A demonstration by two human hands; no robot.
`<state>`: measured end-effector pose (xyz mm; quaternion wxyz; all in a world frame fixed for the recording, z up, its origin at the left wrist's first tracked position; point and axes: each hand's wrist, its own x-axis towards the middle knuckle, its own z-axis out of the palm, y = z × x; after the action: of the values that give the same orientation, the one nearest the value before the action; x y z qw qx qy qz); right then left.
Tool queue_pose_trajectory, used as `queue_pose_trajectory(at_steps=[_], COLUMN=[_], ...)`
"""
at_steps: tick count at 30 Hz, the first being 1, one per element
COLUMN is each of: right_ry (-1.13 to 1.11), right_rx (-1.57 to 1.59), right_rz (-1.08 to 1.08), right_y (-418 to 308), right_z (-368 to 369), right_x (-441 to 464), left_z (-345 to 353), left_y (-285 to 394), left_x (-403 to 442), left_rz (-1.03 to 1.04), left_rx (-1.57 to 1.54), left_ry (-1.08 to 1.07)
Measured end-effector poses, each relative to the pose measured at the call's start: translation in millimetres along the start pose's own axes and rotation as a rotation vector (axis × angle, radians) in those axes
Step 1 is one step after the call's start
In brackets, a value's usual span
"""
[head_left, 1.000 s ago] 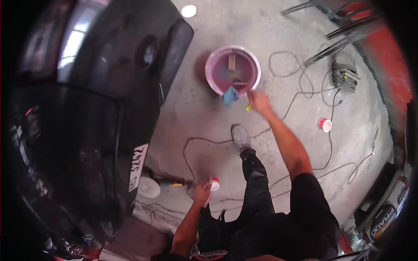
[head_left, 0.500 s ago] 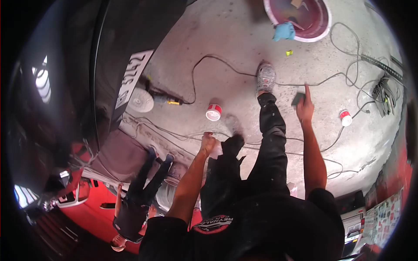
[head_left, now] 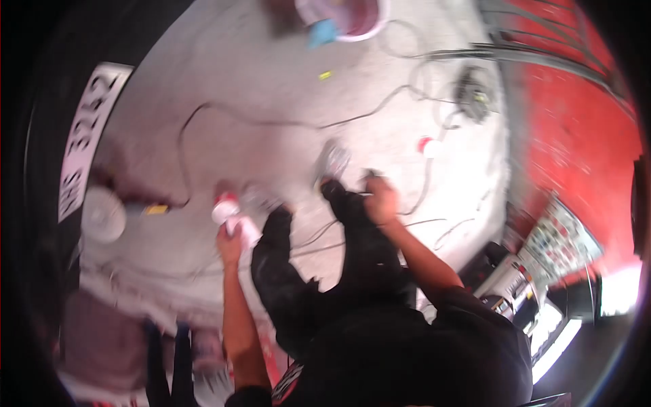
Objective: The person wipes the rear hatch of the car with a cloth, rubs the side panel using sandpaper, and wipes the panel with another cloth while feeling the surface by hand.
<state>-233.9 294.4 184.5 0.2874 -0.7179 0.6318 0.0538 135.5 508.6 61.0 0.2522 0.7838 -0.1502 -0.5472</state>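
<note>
On the grey floor (head_left: 264, 159), a red-and-white tub (head_left: 225, 209) sits just beyond the left hand (head_left: 230, 245), which grasps a pale cloth (head_left: 249, 232) hanging to its right; the right hand (head_left: 382, 201), farther from the tub, clasps a small dark block (head_left: 372, 176), blurred.

Left: licence plate (head_left: 93, 139) near white disc (head_left: 104, 216); centre: dark cable (head_left: 319, 127) across concrete floor (head_left: 264, 85); right: patterned sheet (head_left: 559, 241) beside red surface (head_left: 566, 152).
</note>
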Motion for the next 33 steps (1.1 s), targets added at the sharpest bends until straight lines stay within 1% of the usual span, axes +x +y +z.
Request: queue_pose_trajectory(at_steps=[1, 2, 3, 4, 5, 6, 7, 8, 10, 11, 12, 13, 14, 16, 17, 18, 19, 20, 22, 23, 24, 26, 27, 28, 30, 31, 32, 33], right_ry=[-0.13, -0.166, -0.377, -0.416, -0.523, -0.575, -0.568, -0.598, -0.568, -0.547, -0.551, -0.556, -0.538, -0.23, -0.139, -0.056, 0.022, 0.081, 0.117, 0.079, 0.037, 0.033, -0.032, -0.035, 0.068, -0.066, -0.052, -0.068], right_rx=[0.098, 0.072, 0.032, 0.109, 0.206, 0.251, 0.335, 0.371, 0.413, 0.436, 0.4, 0.361, 0.383, 0.535, 0.491, 0.445, 0.287, 0.247, 0.098, 0.086, 0.072, 0.035, 0.053, 0.069, 0.066, 0.051, -0.044, -0.054], right_rz=[-0.025, -0.158, -0.157, -0.269, -0.409, -0.48, -0.514, -0.483, -0.229, -0.211, -0.148, -0.088, -0.069, -0.093, 0.075, 0.247, 0.305, 0.525, 0.909, 1.023, 1.132, 1.199, 1.222, 1.218, 1.266, 1.247, 1.207, 1.264], right_y=[-33, -33, -54, -52, -49, -43, -32, -18, 27, 57, 90, 127, 168, 252, 298, 345, 396, 437, 508, 535, 556, 589, 604, 612, 617, 621, 622, 625], right_z=[-20, -3, -10, 3, 5, 11, 15, 17, 6, -4, -16, -29, -37, -42, -37, -29, -25, -22, -16, -10, -5, 12, 24, 34, 56, 65, 77, 84], right_x=[15, 17, 28, 22, 18, 8, -2, -10, -14, -10, -8, -5, -2, -7, -7, -10, -5, 3, 28, 44, 60, 88, 99, 112, 131, 137, 136, 136], left_z=[9, 18, 35, 56, 80, 107, 135, 163, 224, 257, 292, 333, 371, 436, 468, 494, 514, 525, 529, 526, 516, 480, 463, 455, 431, 420, 414, 411], left_y=[39, 63, 86, 106, 108, 119, 130, 145, 146, 147, 145, 136, 144, 159, 164, 168, 165, 154, 127, 120, 108, 72, 57, 70, 72, 74, 82, 85], left_x=[-10, -21, -29, -41, -49, -57, -66, -73, -73, -73, -75, -78, -77, -82, -85, -91, -94, -95, -98, -100, -97, -91, -84, -80, -63, -52, -49, -46], left_rz=[0.071, -0.016, -0.044, -0.072, -0.044, -0.019, -0.024, -0.081, -0.143, -0.16, -0.183, -0.137, -0.137, -0.097, -0.102, -0.1, -0.101, -0.115, -0.041, -0.094, -0.071, -0.036, -0.013, -0.085, -0.004, -0.001, -0.016, -0.052], left_rx=[0.0, -0.04, -0.105, -0.163, -0.218, -0.269, -0.293, -0.331, -0.323, -0.283, -0.24, -0.265, -0.235, -0.161, -0.136, -0.085, -0.031, -0.006, 0.151, 0.242, 0.354, 0.519, 0.567, 0.629, 0.648, 0.706, 0.763, 0.731], left_ry=[-0.006, -0.051, -0.109, -0.161, -0.178, -0.197, -0.234, -0.293, -0.35, -0.406, -0.464, -0.545, -0.562, -0.737, -0.755, -0.681, -0.605, -0.616, -0.591, -0.555, -0.557, -0.538, -0.517, -0.469, -0.395, -0.365, -0.336, -0.305])
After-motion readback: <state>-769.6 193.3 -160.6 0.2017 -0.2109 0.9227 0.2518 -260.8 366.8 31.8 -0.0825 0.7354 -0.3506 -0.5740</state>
